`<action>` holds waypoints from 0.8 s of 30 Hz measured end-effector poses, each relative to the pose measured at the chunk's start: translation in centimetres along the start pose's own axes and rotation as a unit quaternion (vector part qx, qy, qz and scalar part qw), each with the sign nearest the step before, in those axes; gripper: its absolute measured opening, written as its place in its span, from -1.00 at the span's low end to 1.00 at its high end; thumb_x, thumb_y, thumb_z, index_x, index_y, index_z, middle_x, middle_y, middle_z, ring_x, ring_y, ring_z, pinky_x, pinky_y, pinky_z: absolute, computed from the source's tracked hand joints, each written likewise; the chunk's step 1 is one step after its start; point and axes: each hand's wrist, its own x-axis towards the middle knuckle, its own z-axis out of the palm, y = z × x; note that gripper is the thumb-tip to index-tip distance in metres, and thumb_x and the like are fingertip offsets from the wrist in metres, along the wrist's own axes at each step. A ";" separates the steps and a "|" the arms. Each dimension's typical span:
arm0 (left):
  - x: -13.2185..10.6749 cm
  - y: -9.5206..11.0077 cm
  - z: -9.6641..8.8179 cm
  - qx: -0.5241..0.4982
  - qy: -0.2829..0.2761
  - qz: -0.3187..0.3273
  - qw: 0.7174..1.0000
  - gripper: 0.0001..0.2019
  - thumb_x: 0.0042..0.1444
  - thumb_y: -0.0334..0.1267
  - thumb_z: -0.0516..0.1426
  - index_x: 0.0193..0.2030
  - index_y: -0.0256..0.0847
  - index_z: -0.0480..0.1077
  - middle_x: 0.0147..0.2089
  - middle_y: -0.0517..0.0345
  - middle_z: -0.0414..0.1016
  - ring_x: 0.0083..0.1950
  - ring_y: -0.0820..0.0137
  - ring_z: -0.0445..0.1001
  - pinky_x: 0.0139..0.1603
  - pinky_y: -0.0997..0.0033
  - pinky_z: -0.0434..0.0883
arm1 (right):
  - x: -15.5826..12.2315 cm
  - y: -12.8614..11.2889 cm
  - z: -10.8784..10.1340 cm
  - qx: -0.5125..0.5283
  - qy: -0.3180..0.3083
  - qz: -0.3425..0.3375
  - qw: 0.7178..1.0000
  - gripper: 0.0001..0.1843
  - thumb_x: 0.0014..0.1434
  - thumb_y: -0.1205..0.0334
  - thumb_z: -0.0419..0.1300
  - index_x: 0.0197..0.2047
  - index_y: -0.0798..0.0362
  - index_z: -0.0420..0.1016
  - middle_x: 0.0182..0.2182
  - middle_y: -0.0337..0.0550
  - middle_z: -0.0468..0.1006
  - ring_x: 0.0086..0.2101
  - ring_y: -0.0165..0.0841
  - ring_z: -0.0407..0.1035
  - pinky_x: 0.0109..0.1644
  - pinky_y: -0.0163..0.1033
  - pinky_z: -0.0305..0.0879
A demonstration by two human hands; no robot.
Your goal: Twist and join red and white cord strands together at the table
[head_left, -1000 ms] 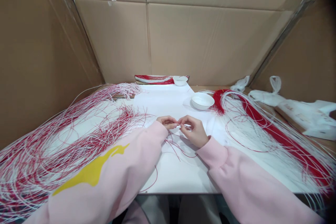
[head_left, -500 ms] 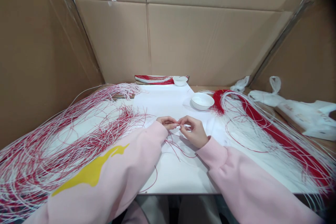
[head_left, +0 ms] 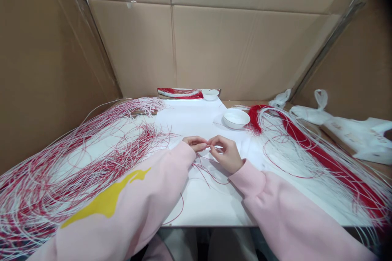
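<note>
Red cords [head_left: 211, 174] lie in a thin, loose tangle on the white sheet [head_left: 186, 118], just below the fingers and toward the person's right, running roughly from the left wrist down and rightward, with one long strand curving further toward the body. The left hand [head_left: 194, 143] and right hand [head_left: 226, 154] meet at the fingertips [head_left: 204, 144], a little above that tangle, and the left hand's curled fingers lie directly beside the strands' upper ends, so it looks the nearer hand. Both hands are nearly closed, each thumb and forefinger pinched toward the other hand's; a pale sliver seems to show between them, but whether it is one cord or several, and which hand has hold of it, is too fine to tell. Beyond the fingers sit a white bowl [head_left: 236, 118] and, further off, a small dish [head_left: 210, 94] beside a red-and-white bundle [head_left: 180, 93]. A large red-and-white heap [head_left: 92, 159] spreads left of the left sleeve [head_left: 122, 208], and a second heap [head_left: 324, 163] runs away to the right of the right sleeve [head_left: 294, 212].
</note>
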 end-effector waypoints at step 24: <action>-0.3 0.4 0.1 -0.030 -0.009 -0.033 0.999 -0.59 -0.56 -0.19 0.37 -0.47 -0.33 0.45 -0.50 0.17 0.48 -0.45 0.56 0.41 -0.29 0.56 0.34 | 0.0 -0.5 -0.1 -0.006 0.009 -0.024 1.000 -0.94 -0.05 0.43 0.07 -0.48 0.10 0.25 -0.41 -0.15 0.44 -0.39 -0.40 0.37 -0.43 -0.39 0.29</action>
